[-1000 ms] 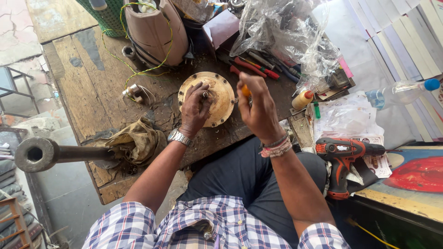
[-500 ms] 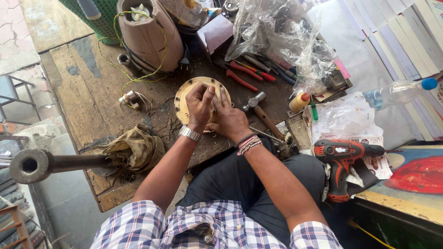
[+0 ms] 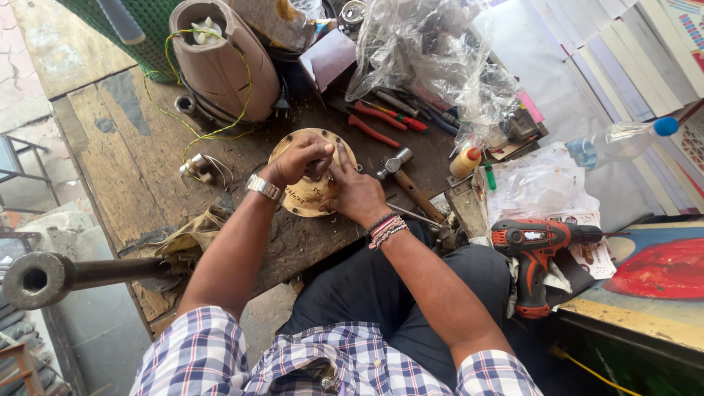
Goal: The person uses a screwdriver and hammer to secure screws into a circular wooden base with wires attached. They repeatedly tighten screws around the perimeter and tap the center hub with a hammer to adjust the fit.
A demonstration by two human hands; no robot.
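Note:
A round brass-coloured metal disc (image 3: 293,202) lies flat on the worn wooden bench (image 3: 125,169). My left hand (image 3: 297,158), with a metal watch at the wrist, curls over the disc's top and grips its middle part. My right hand (image 3: 352,192), with bead bracelets at the wrist, rests on the disc's right side with its fingers pressed toward the centre. What sits under the fingers is hidden. A hammer (image 3: 407,180) with a wooden handle lies just right of my right hand.
A tan motor housing (image 3: 220,62) with yellow-green wire stands at the back. Red-handled pliers (image 3: 374,130), a clear plastic bag (image 3: 433,51), a glue bottle (image 3: 466,161), a red cordless drill (image 3: 539,253), a water bottle (image 3: 620,141), a rag (image 3: 187,235) and a steel pipe (image 3: 66,277) surround me.
My right hand has come down from above the bench and put the hammer aside; both hands now sit together on the disc.

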